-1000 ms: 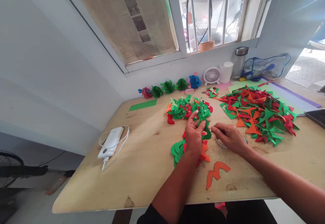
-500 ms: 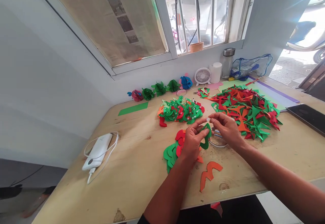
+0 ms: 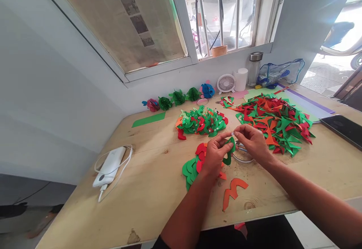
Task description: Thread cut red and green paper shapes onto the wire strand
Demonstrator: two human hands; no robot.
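Note:
Between the thumb and fingers of my left hand [image 3: 216, 153] is a curved green paper cutout [image 3: 229, 151]. My right hand [image 3: 253, 141] pinches a tiny white piece [image 3: 233, 133], which looks like tape, close to my left index fingertip. Under and beside my left hand lies a pile of green and red cutouts [image 3: 190, 171], partly hidden by it. An orange wavy cutout [image 3: 234, 191] rests nearer the table's front edge. Below my right hand, scissors [image 3: 240, 148] and a white ring [image 3: 243, 161] are partly covered.
Farther back sits a heap of cutouts with white tabs [image 3: 202, 122]. Red, green and orange scraps [image 3: 274, 122] are piled to the right, beside a phone [image 3: 343, 128]. A power bank [image 3: 109, 166] with its cable lies left. A small fan [image 3: 226, 83] and glass bottle [image 3: 254, 70] line the wall.
Both hands keep almost the same place. The white piece between them has turned slightly; the green cutout stays in my left hand. The view has shifted a little.

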